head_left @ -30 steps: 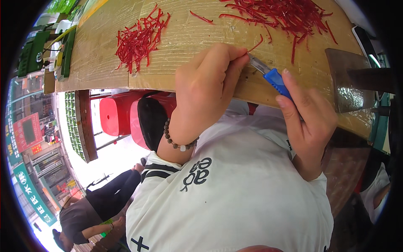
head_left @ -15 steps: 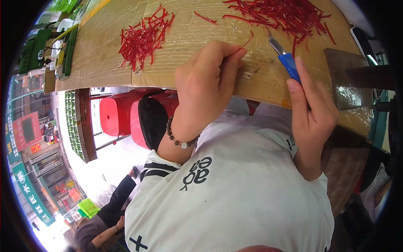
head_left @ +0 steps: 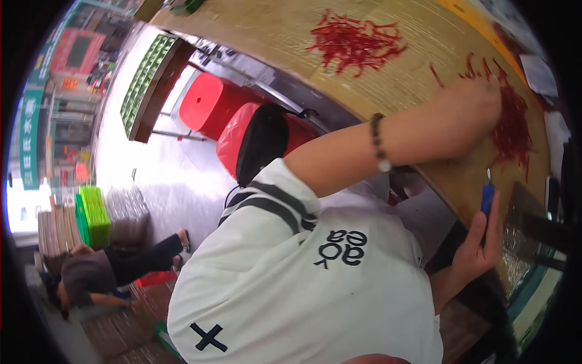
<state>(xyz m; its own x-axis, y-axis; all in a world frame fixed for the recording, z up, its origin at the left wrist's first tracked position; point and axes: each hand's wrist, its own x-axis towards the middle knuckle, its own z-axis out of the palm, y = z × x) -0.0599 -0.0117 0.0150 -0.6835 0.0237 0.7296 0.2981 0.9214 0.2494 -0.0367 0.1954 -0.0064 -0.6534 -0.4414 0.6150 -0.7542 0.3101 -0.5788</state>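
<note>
My left hand (head_left: 464,118) is over the larger pile of thin red strips (head_left: 514,130) on the right of the table. Its fingers are hidden behind the back of the hand and blurred, so whether they grip a strip cannot be told. Lower right, my right hand (head_left: 476,255) is closed around a blue-handled tool (head_left: 487,197) with a narrow metal tip, like a craft knife. The tip points up and away from me, just short of the pile. A smaller pile of red strips (head_left: 354,43) lies farther left, and one loose strip (head_left: 436,75) sits between the two piles.
The light brown table (head_left: 267,30) runs across the top, with a dark bracket (head_left: 539,230) near its right end. Red stools (head_left: 209,106) stand beyond my left arm, one bearing a black bag (head_left: 267,142). Another person (head_left: 103,276) is at lower left, beside stacked cardboard (head_left: 57,230).
My left hand, which pinched a single red strip near the table edge, has moved right to the larger pile. The view has turned and shifted; the right hand keeps its hold on the tool.
</note>
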